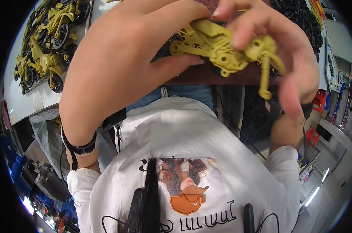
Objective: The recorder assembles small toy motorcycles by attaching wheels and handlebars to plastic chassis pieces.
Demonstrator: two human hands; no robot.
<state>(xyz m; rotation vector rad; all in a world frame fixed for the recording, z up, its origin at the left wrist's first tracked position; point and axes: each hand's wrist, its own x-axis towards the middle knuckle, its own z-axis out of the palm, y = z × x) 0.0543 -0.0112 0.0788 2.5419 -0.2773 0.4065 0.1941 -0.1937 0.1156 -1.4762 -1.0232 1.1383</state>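
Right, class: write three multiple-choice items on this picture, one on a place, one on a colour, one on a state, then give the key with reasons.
1. Where do the finished toy motorcycles lie?
A. upper left on the white table
B. lower right on the floor
C. on the person's lap

2. What colour is the toy motorcycle frame in the hands?
A. red
B. olive yellow
C. blue

3. How is the frame held?
A. lying loose on the table
B. by one hand only
C. between both hands

Key: 1 A, they lie in a group on the white table at upper left. 2 B, its plastic is olive yellow. 3 C, the left hand and right hand both grip it.
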